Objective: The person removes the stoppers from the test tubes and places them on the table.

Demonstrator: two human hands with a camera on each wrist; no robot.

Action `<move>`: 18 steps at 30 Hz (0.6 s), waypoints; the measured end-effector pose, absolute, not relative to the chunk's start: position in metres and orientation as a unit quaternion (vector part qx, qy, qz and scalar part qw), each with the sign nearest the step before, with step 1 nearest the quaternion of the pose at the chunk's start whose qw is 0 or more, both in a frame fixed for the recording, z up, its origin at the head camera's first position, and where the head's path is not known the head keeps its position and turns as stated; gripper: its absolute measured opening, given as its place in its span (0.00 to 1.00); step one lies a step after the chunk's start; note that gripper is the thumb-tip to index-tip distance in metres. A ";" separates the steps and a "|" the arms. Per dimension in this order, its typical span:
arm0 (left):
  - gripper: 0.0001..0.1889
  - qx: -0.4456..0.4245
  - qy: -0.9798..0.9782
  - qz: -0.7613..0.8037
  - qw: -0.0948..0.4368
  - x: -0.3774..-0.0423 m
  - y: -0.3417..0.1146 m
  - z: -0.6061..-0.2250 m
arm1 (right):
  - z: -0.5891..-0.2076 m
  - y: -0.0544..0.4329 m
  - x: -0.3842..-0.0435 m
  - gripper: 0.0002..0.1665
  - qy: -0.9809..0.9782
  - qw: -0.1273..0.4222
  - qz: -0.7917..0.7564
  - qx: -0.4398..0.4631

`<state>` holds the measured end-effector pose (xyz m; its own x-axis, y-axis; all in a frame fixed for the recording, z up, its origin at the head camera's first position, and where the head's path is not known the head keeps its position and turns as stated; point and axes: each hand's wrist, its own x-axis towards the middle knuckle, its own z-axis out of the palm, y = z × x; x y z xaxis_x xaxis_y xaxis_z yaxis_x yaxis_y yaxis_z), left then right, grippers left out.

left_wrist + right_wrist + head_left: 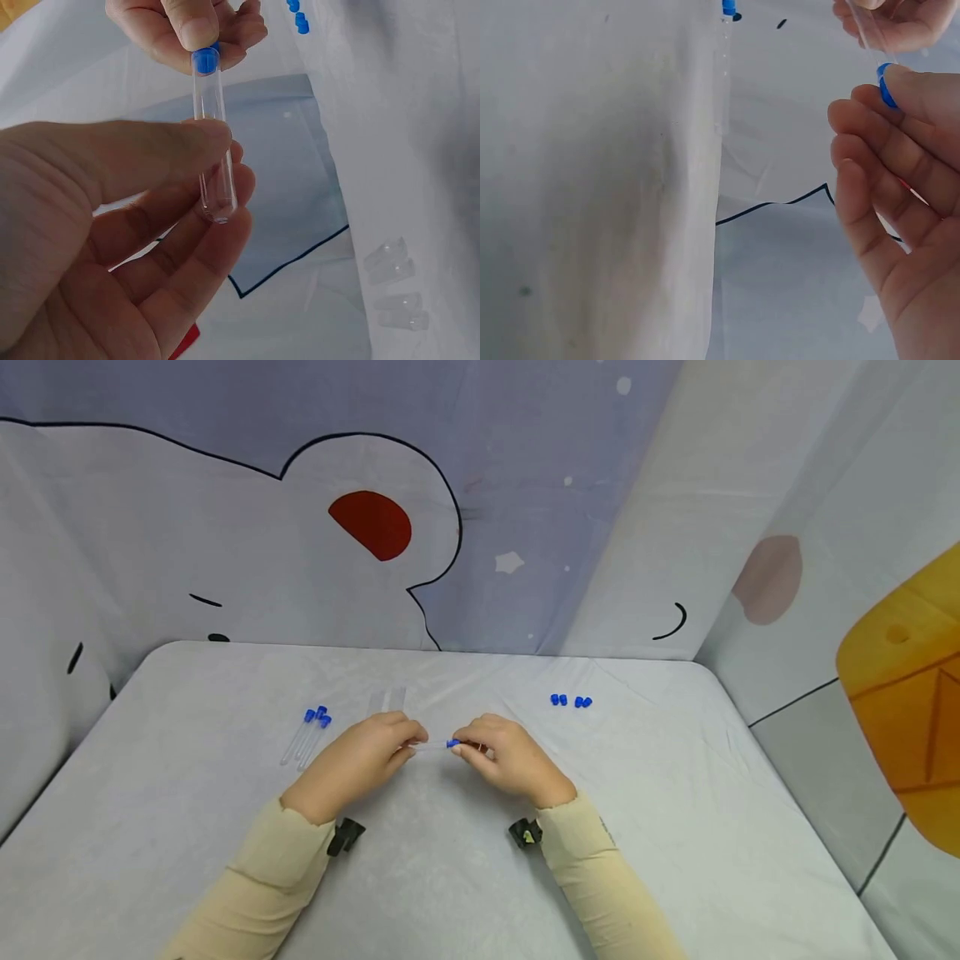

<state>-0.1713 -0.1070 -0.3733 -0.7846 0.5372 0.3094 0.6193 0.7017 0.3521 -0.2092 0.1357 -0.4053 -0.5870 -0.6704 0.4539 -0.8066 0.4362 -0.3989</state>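
Observation:
Between the thumb and fingers of my left hand (354, 760) is a clear test tube (211, 101), its rounded bottom near the fingertips. A blue stopper (205, 61) sits in the tube's mouth, its lower part showing through the wall. The thumb and forefinger of my right hand (513, 758) pinch that stopper, as the right wrist view also shows. The head view has the tube lying nearly level between both hands, above the white table. My fingers cover part of the tube and the stopper's top.
Test tubes with blue stoppers (309, 716) lie together left of the left hand. Behind that hand are several clear tubes (397, 697), partly hidden. Several loose blue stoppers (563, 700) lie at the back right of the white-covered table (712, 818). A printed curtain (525, 510) hangs behind.

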 end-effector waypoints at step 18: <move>0.09 -0.322 -0.914 -0.233 0.088 -0.168 -0.107 -0.367 | -0.403 0.140 -0.211 0.06 -0.827 0.118 0.301 0.459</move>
<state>-0.1681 -0.1072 -0.3674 -0.7778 0.5468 0.3099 0.6284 0.6850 0.3687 -0.2111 0.1397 -0.4033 -0.5510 -0.6882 0.4720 -0.8305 0.3973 -0.3904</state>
